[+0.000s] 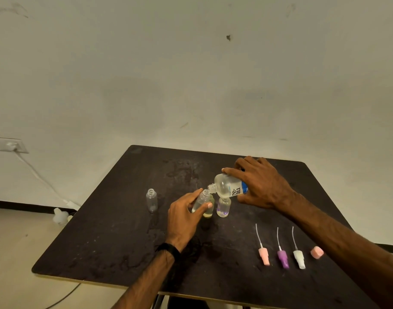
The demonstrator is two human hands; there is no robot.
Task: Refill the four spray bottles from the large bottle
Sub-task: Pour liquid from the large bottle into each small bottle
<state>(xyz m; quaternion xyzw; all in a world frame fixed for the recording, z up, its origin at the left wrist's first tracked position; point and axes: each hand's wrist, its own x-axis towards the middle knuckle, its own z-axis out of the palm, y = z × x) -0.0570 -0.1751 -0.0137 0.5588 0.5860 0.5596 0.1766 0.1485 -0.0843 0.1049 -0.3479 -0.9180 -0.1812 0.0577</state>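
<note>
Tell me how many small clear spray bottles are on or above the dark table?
4. A small clear plastic bottle stands alone at left; the left hand holds one tilted; a yellowish one stands behind it; a purple-tinted one stands under the large bottle.

Partial letters "re" on large bottle (230,186) label
</note>
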